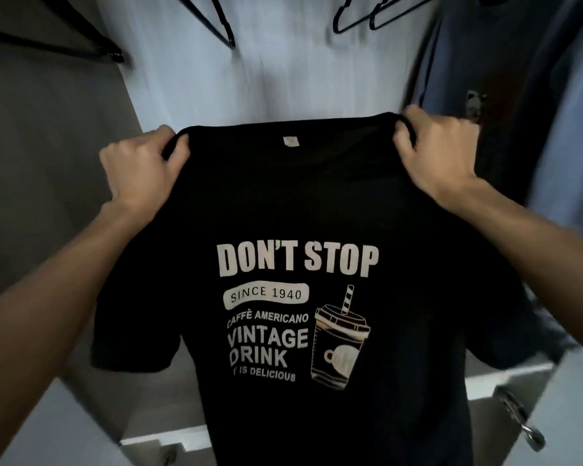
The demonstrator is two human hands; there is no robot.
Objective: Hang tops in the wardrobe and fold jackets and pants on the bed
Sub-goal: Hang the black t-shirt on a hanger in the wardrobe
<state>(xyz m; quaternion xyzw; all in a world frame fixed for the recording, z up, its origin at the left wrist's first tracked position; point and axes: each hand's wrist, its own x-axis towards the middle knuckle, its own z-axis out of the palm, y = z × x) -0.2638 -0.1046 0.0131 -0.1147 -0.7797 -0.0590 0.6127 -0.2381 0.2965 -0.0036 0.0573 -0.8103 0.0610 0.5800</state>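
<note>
Black cloth is bunched in both hands. The left hand [138, 169] grips one shoulder of the black T-shirt [293, 203], and the right hand [438, 153] grips the other shoulder. The fingers are curled tight on each side. The shirt is pulled wide between them and hangs straight down. Its neck is at the top, and the white words and cup picture face the person. I cannot tell if a hanger is inside it.

Empty black hangers [223, 25] hang above the hands, inside the wardrobe [276, 68]. I think the shirt has to go up to them. The right hand is a bit higher and seems nearer to the hangers on that side. A blue top [519, 95] hangs just beside the right hand and could get in the way. White drawers [512, 375] sit low down behind the shirt.
</note>
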